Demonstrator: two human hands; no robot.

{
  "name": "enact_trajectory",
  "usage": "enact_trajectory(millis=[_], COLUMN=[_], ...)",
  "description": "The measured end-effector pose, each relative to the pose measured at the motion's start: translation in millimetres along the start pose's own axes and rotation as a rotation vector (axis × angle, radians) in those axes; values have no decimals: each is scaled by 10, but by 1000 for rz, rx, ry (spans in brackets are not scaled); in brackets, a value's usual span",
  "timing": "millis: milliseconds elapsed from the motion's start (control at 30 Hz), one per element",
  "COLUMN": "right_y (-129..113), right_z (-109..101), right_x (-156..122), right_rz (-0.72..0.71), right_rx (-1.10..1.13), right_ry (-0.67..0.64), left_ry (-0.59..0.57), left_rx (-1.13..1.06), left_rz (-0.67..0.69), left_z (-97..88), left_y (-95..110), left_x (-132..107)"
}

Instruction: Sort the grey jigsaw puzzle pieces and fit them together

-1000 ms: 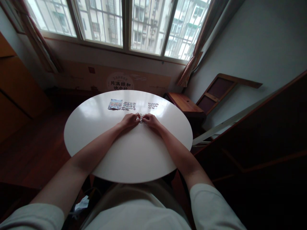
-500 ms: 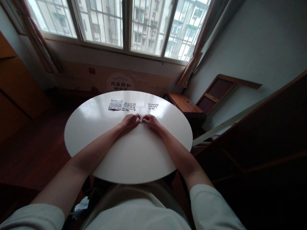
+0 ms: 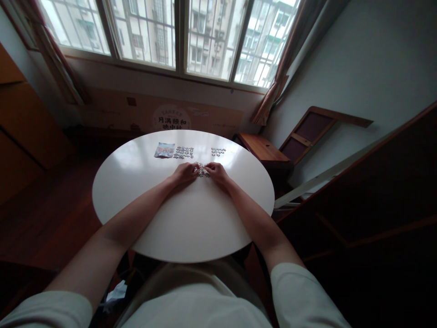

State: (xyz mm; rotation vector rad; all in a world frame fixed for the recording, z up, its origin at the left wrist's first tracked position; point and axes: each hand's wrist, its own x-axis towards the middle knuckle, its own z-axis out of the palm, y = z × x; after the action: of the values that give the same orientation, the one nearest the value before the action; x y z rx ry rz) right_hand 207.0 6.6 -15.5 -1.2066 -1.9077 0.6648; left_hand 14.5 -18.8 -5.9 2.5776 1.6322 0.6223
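Observation:
A small pile of jigsaw puzzle pieces (image 3: 202,173) lies on the white oval table (image 3: 184,223), between my two hands. My left hand (image 3: 186,171) rests at the pile's left edge, fingers curled together. On the pile's right side, my right hand (image 3: 216,171) has its fingertips pinched close to the pieces. Whatever either hand holds is too small to make out. Beyond my left hand, several puzzle pieces (image 3: 184,152) are laid out in rows. A second, smaller group of pieces (image 3: 218,151) sits in rows beyond my right hand.
A printed picture packet (image 3: 164,150) lies left of the larger rows. A wooden stool or bench (image 3: 262,146) stands past the table's right side, near a folded wooden chair (image 3: 307,132) against the wall. Windows (image 3: 177,36) are ahead.
My right hand's fingers have shifted slightly right, showing more of the pile between the hands. My left hand stays almost where it was.

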Motion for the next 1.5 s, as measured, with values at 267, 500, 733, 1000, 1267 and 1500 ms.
enact_trajectory(millis=[267,500,733,1000,1267,1500], right_y=[87,105,27,73,73,69], right_z=[-56,-61,-68,-13,-7,-3], right_x=[63,74,17,7,19,14], right_rz=[8,14,-22,-137,-104,-111], right_rx=[153,142,-33,-157,-175,-178], right_ry=[131,150,28,-43,-26,-21], left_ry=[32,31,33,-7,-12,-3], left_rx=[-96,-134,-142,-134,-157,-143], left_rz=[8,9,-7,23,14,21], left_z=[44,26,3,-38,-32,0], left_y=[-49,-45,-37,-21,-25,-49], left_x=[22,21,15,-6,3,17])
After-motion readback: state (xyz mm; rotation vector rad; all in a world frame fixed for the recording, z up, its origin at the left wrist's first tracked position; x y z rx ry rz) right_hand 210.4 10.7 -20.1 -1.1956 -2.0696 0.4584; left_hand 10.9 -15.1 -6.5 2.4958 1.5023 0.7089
